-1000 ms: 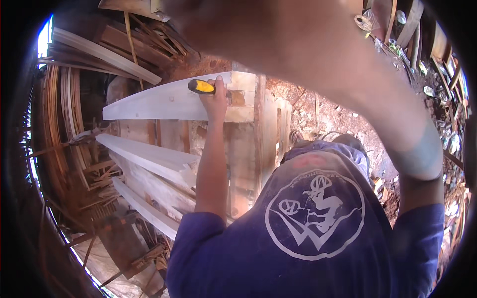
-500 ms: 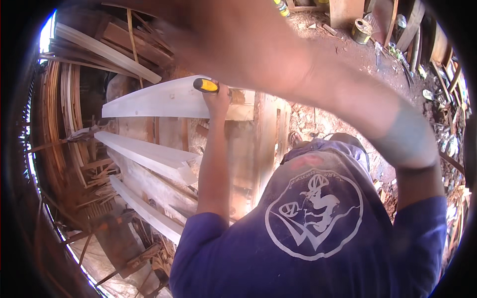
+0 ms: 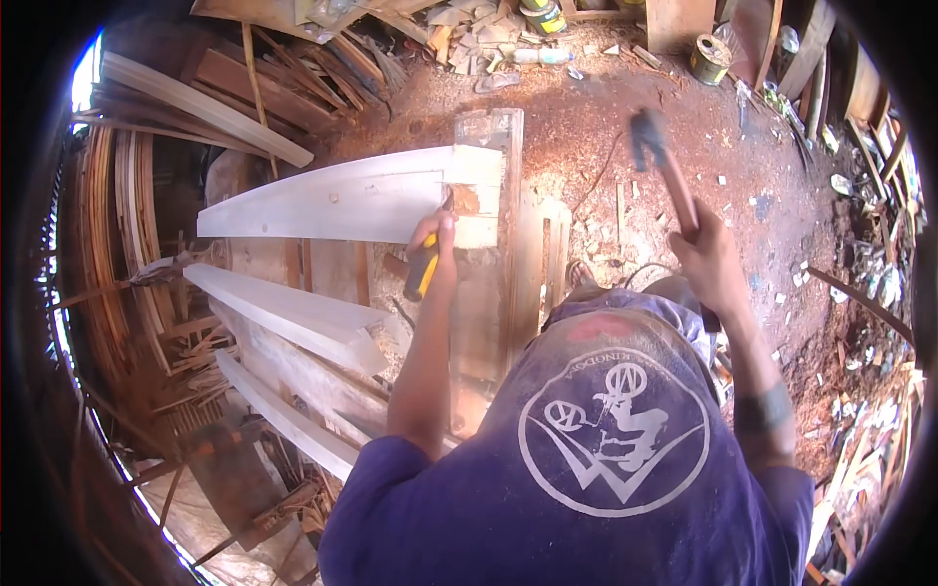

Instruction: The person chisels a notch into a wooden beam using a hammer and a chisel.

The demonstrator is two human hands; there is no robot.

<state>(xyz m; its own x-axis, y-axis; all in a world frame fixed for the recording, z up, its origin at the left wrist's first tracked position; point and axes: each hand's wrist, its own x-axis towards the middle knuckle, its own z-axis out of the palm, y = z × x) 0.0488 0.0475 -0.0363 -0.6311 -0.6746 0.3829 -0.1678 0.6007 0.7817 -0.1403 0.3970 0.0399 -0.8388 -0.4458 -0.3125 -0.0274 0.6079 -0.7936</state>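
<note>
My left hand (image 3: 438, 236) grips a chisel with a yellow and black handle (image 3: 421, 275), its blade at the cut, notched end (image 3: 469, 200) of a long pale board (image 3: 322, 197), handle toward me. My right hand (image 3: 703, 254) is closed round the wooden shaft of a hammer (image 3: 649, 142), its dark head blurred, held out to the right of the board over the floor. The board lies across a wooden bench (image 3: 513, 313), with other pale boards (image 3: 278, 298) beside it.
Stacked timber (image 3: 137, 225) and leaning planks (image 3: 205, 103) stand at left. Offcuts (image 3: 459, 34), cans (image 3: 709, 59) and a plastic bottle (image 3: 543, 56) lie at the back. Sawdust and litter (image 3: 860, 273) cover the floor at right, where a thin cord (image 3: 611, 161) also runs.
My right arm has come down from close to the camera, showing the hammer. The chisel in my left hand has turned, its handle swinging from leftward to downward, below the hand.
</note>
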